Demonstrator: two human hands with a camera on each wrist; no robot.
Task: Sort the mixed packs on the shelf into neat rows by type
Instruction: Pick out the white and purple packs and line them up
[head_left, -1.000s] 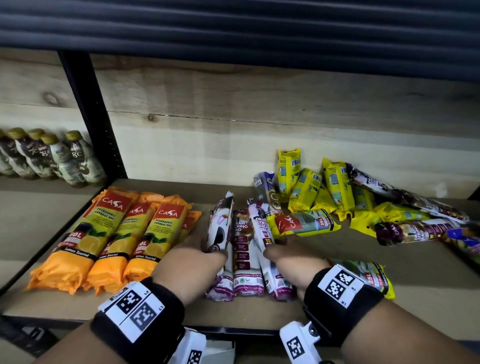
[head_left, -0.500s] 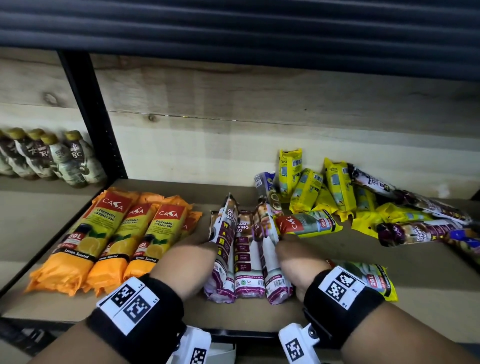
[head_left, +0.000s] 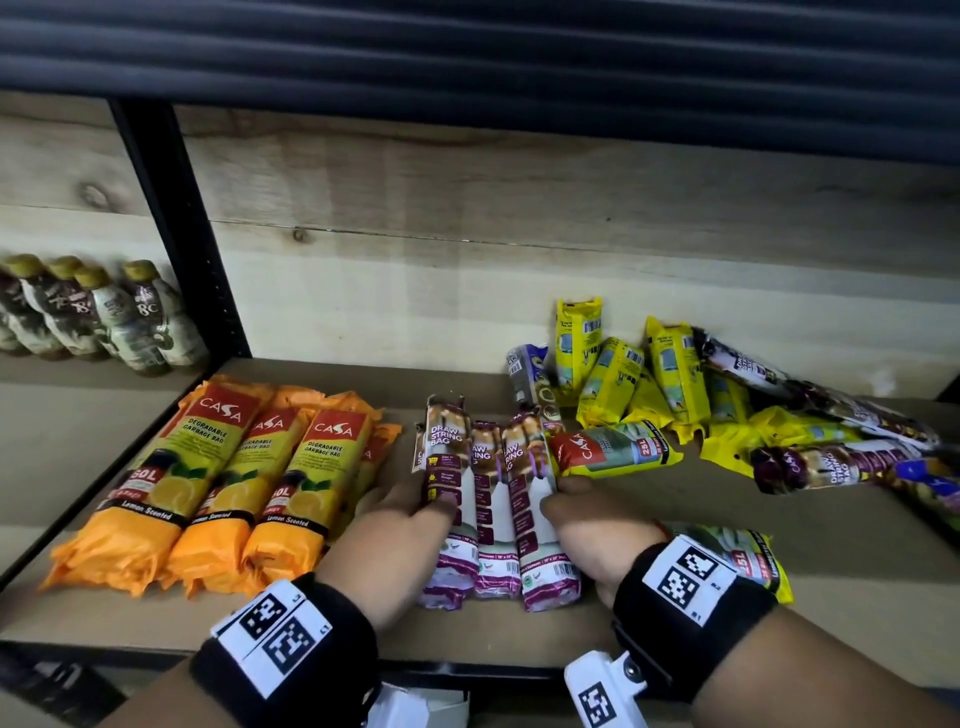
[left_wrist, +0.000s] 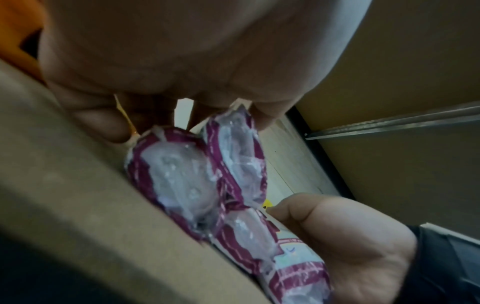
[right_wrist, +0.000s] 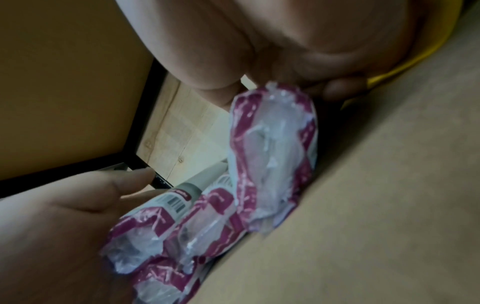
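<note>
**Purple packs squeezed between both hands on the wooden shelf**

Brown board makes the shelf (head_left: 675, 525) under my wrists, with a pale wood-grain panel behind it, a black upright post (head_left: 176, 228) at the left and a dark ribbed shutter across the top.

My left hand (head_left: 395, 525) and my right hand (head_left: 587, 525) flank the purple draw-string packs (head_left: 493, 499), which lie side by side with their long axes running front to back, near the shelf's front edge. My left fingers curl round the leftmost pack, the thumb lying on its printed face; that pack is tipped up on its edge against its neighbour. My right fingers curl against the outer side of the rightmost pack, thumb on top. The wrist views show the crimped ends of the packs (left_wrist: 197, 174) bunched together between my palms.

Left of my left hand, touching it or nearly so, the orange packs (head_left: 234, 478) sit in a tidy row. Under my right wrist lies a green-and-yellow pack (head_left: 737, 556); another, with a red end (head_left: 608, 449), lies crosswise just beyond my right fingers. Farther right and back, yellow packs (head_left: 623, 374) and more purple ones (head_left: 831, 462) lie in a jumble. Beyond the post, bottles (head_left: 124, 317) stand on the neighbouring shelf.
</note>
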